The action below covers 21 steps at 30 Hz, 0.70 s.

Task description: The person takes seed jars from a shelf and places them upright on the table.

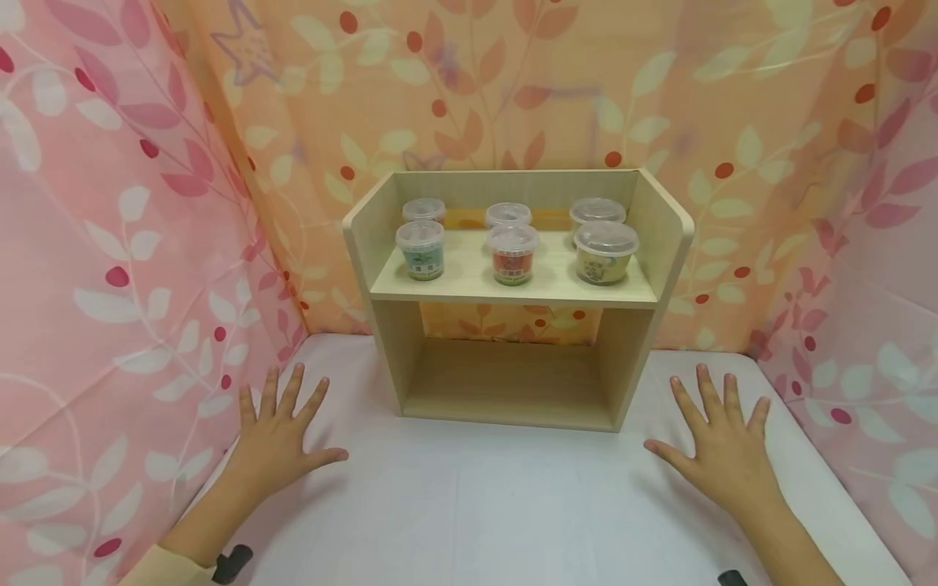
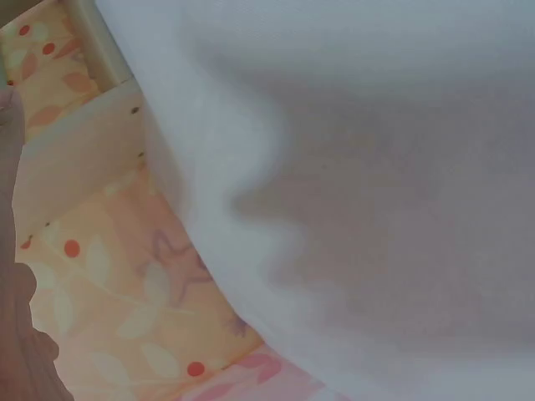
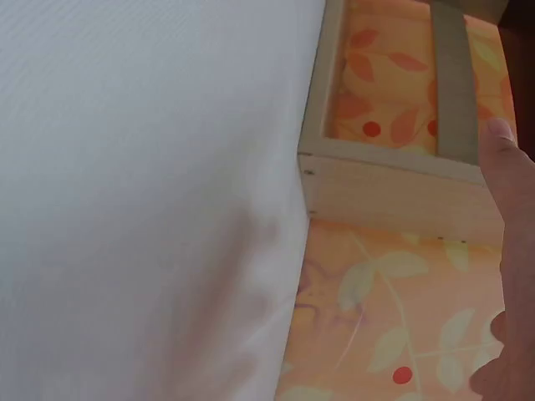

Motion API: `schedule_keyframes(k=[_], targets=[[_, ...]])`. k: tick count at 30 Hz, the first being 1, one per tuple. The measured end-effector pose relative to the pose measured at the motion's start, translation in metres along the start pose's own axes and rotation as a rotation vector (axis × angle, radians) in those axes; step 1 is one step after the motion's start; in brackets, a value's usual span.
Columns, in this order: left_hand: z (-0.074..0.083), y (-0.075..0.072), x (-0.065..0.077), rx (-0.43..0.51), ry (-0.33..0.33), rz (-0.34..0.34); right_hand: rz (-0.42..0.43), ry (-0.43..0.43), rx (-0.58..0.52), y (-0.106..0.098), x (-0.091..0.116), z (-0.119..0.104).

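My left hand (image 1: 271,443) is spread over the white table, left of a pale wooden shelf (image 1: 513,299), holding nothing. On the other side my right hand (image 1: 725,456) has its fingers stretched wide and is also without any object. Two rows of lidded plastic cups stand upright on the upper board. In front are a blue-labelled cup (image 1: 422,254), a red-labelled cup (image 1: 512,259) and a wider yellow-labelled cup (image 1: 605,255). Behind them, partly hidden, are a left rear cup (image 1: 423,210), a middle rear cup (image 1: 508,214) and a wider right rear cup (image 1: 597,211).
The shelf's lower board (image 1: 506,387) lies under the upper one, between two side walls. A white cloth covers the table (image 1: 469,505). Orange patterned fabric (image 1: 513,89) hangs behind, and pink patterned fabric (image 1: 110,244) closes the sides.
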<state>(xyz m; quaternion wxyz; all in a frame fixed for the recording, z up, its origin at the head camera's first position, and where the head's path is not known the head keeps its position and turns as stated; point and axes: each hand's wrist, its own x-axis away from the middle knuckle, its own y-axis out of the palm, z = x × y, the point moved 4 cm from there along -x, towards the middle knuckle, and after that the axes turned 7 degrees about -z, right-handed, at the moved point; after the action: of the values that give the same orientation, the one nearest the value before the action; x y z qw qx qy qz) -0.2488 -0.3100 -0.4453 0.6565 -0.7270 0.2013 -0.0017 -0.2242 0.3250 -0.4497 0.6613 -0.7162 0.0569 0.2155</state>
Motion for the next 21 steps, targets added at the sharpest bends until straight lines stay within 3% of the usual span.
schedule_keyframes(k=[8,16,21], targets=[[0.009,-0.013,-0.003,0.14,-0.039,-0.029,-0.076,0.076,-0.253,0.0,-0.008,-0.008],[0.022,-0.028,-0.005,0.295,-0.031,-0.034,-0.08,0.099,-0.464,0.003,-0.017,-0.016],[0.027,-0.037,-0.009,0.46,-0.043,-0.043,-0.074,0.14,-0.602,0.009,-0.021,-0.019]])
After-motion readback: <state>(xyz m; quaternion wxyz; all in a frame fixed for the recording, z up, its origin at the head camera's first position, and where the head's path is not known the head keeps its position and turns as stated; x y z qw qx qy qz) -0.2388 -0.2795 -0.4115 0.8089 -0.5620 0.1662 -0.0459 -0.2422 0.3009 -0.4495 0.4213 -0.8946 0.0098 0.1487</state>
